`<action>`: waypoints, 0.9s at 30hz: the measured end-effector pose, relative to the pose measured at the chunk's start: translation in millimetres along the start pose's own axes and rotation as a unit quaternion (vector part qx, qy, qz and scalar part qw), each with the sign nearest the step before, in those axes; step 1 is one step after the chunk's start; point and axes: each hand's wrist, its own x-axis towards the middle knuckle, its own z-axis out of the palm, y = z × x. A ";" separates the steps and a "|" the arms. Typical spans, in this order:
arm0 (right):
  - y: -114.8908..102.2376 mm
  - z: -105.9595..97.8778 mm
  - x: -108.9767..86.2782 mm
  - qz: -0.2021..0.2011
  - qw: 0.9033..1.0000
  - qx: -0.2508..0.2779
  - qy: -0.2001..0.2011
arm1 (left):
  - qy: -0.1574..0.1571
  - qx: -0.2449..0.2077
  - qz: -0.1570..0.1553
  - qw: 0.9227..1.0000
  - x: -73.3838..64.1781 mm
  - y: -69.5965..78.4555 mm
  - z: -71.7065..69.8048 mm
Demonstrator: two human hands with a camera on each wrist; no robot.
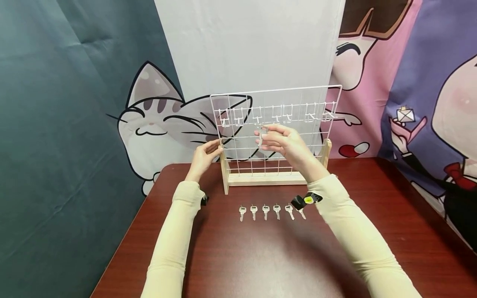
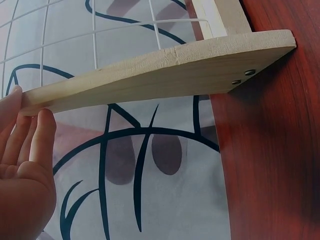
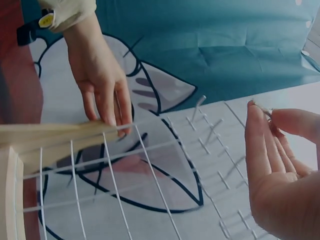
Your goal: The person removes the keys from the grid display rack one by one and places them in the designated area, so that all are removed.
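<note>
My left hand pinches the top end of the rack's left wooden post, thumb on one side and fingertips on the other. My right hand is raised in front of the white wire grid rack. Between its thumb and index finger it pinches a silver key, which hangs down just below the row of white hooks. Only a small metal part of that key shows in the right wrist view. Hooks stick out along the grid's upper part; no key is seen on them.
Several more silver keys lie in a row on the reddish-brown table, the rightmost partly behind the right wrist's camera. The rack's right wooden post stands beyond the right forearm. A printed cartoon curtain hangs behind.
</note>
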 end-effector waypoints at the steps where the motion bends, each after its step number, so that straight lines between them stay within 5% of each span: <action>1: -1.4 -2.5 -2.0 -0.001 1.000 -0.007 0.002 | 0.000 0.000 -0.001 1.000 -0.7 0.1 -0.2; 12: -16.4 -32.9 -18.2 -0.026 0.999 -0.007 0.033 | 0.005 0.001 0.011 1.000 -1.5 0.0 -1.9; 27: -10.7 -70.1 -37.0 -0.016 0.998 0.006 0.068 | -0.012 -0.009 -0.003 1.000 -3.9 2.6 -0.4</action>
